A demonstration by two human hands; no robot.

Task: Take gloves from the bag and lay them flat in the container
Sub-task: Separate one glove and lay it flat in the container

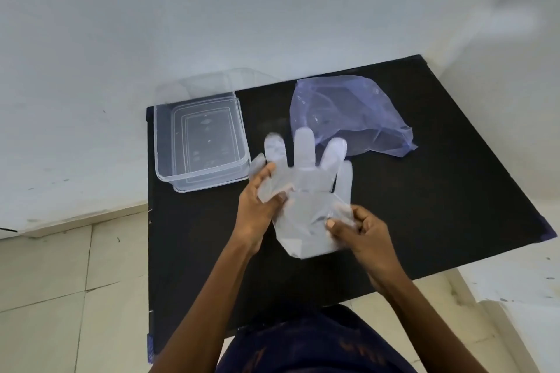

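We see the desk (424,206) set against the wall (212,9), with floor (60,281) to its left. On the desk's far left corner sits the container (200,136), its lid (209,82) behind it, leaning on the wall. The bag (357,118) lies on the desk at the far middle, right of the container. Nearer to us, between both, a glove (306,209) hangs above the desk, our left hand (257,212) on its left edge, our right hand (363,236) on its right.

Black table (424,206) beneath the hands; pale wall (212,9) beyond them; beige tiled floor (60,297) left.
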